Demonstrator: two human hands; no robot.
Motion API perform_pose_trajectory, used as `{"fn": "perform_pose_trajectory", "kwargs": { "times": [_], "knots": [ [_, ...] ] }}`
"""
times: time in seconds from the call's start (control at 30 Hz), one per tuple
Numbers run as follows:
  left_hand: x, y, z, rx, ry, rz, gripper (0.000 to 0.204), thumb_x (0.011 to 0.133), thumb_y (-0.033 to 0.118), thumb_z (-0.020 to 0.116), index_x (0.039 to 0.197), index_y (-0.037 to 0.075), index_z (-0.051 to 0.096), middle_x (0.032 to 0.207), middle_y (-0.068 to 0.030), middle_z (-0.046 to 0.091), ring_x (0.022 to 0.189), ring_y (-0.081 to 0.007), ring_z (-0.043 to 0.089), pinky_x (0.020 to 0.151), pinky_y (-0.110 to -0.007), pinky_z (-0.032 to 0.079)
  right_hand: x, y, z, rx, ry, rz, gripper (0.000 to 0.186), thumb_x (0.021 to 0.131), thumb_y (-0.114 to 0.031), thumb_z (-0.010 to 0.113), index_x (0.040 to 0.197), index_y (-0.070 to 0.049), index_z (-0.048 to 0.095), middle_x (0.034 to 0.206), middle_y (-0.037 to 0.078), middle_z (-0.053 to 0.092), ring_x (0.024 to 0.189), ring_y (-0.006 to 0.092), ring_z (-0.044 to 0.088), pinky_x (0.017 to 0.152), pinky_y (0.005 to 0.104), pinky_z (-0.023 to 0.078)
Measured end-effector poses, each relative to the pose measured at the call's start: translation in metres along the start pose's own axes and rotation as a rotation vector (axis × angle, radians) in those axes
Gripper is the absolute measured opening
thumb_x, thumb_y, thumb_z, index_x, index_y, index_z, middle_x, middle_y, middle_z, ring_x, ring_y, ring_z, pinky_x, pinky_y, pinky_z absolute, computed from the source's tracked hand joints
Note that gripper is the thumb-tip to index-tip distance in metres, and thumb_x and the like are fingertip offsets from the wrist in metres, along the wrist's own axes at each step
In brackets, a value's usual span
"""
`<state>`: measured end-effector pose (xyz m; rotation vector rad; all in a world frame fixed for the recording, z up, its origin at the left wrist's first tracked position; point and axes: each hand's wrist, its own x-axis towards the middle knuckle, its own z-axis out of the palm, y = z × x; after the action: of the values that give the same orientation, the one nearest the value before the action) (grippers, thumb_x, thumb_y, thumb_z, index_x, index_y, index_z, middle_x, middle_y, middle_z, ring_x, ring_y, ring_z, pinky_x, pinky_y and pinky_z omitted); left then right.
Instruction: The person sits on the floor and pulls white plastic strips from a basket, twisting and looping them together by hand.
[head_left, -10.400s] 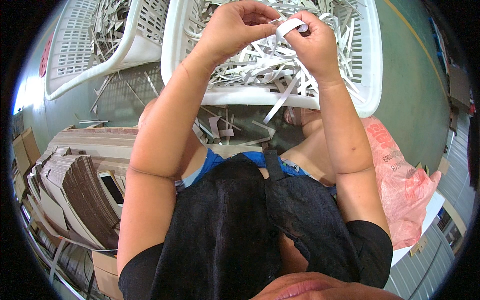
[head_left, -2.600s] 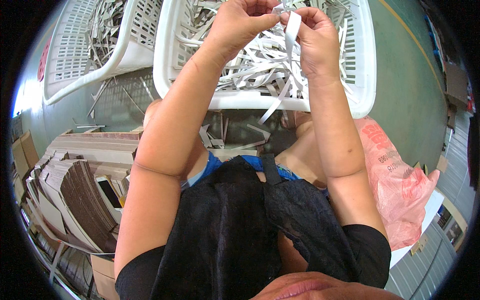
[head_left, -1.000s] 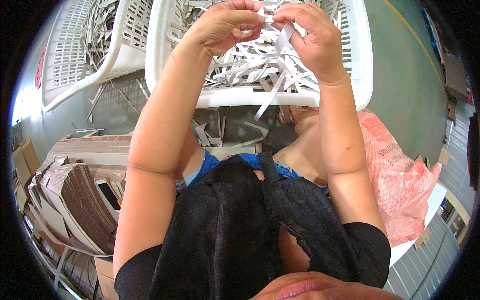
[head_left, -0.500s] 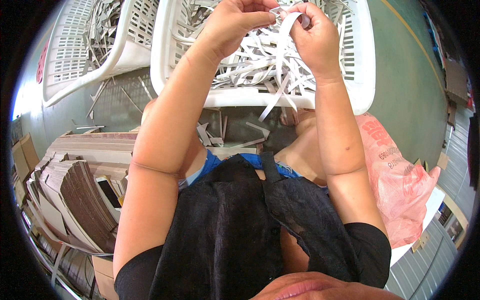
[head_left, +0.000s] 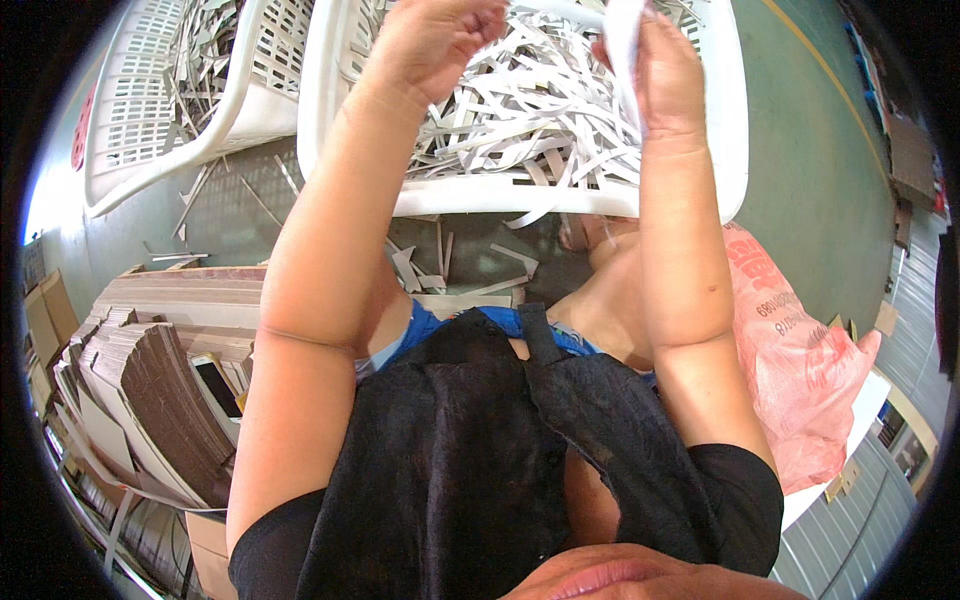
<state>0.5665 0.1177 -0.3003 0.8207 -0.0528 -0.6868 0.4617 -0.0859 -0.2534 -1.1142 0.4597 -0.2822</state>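
In front of me stands a white plastic basket (head_left: 520,198) heaped with white and grey paper strips (head_left: 530,110). Above its right side, my right hand (head_left: 668,80) is closed on a white strip (head_left: 625,55), which hangs in a blurred loop beside the fingers. Over the left part of the heap, my left hand (head_left: 430,45) has its fingers curled in. The upper edge of the picture cuts it off in part, and whether it pinches anything is hidden. The hands are apart from each other.
A second white basket (head_left: 150,170) with grey strips is at the far left. Stacked cardboard sheets (head_left: 150,400) and a phone (head_left: 215,385) lie to my left. A pink woven sack (head_left: 790,380) sits at my right. Loose scraps (head_left: 515,260) litter the green floor.
My hands were together over the basket with a strip between them. They have since moved apart, the right one going right with a white strip, the left one slightly left.
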Motion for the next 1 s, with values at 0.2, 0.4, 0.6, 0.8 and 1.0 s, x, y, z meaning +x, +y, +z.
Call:
{"fn": "perform_pose_trajectory", "kwargs": {
  "times": [0.2, 0.4, 0.6, 0.8, 1.0],
  "knots": [
    [0.013, 0.017, -0.019, -0.183, 0.264, 0.143, 0.035, 0.09, -0.003, 0.066, 0.124, 0.002, 0.059, 0.095, -0.005, 0.065, 0.08, -0.0125, 0.063, 0.069, -0.025, 0.056, 0.024, -0.052, -0.072, 0.346, 0.232, -0.211, 0.012, 0.091, -0.009, 0.068, 0.094, 0.0, 0.061, 0.085, 0.009, 0.06, 0.073, 0.0201, 0.054, 0.077, 0.0388, 0.05],
    [0.003, 0.012, -0.005, 0.069, 0.162, 0.013, 0.033, 0.089, -0.001, 0.068, 0.12, 0.006, 0.058, 0.09, -0.0039, 0.065, 0.08, -0.0138, 0.064, 0.069, -0.026, 0.055, 0.02, -0.081, -0.109, -0.318, 0.905, -0.854, 0.014, 0.09, -0.008, 0.069, 0.098, 0.003, 0.066, 0.088, 0.008, 0.066, 0.085, 0.019, 0.064, 0.083, 0.0343, 0.052],
    [-0.008, -0.005, 0.01, 0.122, 0.024, -0.134, 0.017, 0.09, 0.0, 0.072, 0.102, 0.01, 0.064, 0.091, -0.0034, 0.068, 0.084, -0.0161, 0.068, 0.077, -0.031, 0.055, -0.002, -0.023, -0.032, -0.936, -0.178, -0.809, 0.017, 0.088, -0.014, 0.076, 0.098, -0.002, 0.07, 0.083, 0.006, 0.068, 0.081, 0.0217, 0.068, 0.073, 0.0321, 0.054],
    [-0.007, -0.01, 0.011, 0.072, -0.129, -0.125, 0.017, 0.09, 0.0, 0.073, 0.101, 0.008, 0.064, 0.095, -0.0038, 0.068, 0.088, -0.0167, 0.068, 0.08, -0.031, 0.054, -0.028, -0.007, 0.027, -0.978, -0.301, -0.46, 0.014, 0.092, -0.011, 0.074, 0.096, 0.0, 0.067, 0.086, 0.013, 0.071, 0.077, 0.0212, 0.071, 0.068, 0.0323, 0.055],
    [-0.008, -0.007, 0.013, 0.069, -0.016, -0.129, 0.013, 0.093, 0.003, 0.069, 0.102, 0.01, 0.064, 0.095, -0.0036, 0.068, 0.086, -0.017, 0.068, 0.08, -0.032, 0.053, -0.025, 0.005, 0.032, -0.705, -0.297, -0.362, 0.006, 0.098, -0.003, 0.064, 0.101, 0.0, 0.068, 0.084, 0.003, 0.069, 0.075, 0.008, 0.063, 0.068, 0.0244, 0.052]
  ]
}}
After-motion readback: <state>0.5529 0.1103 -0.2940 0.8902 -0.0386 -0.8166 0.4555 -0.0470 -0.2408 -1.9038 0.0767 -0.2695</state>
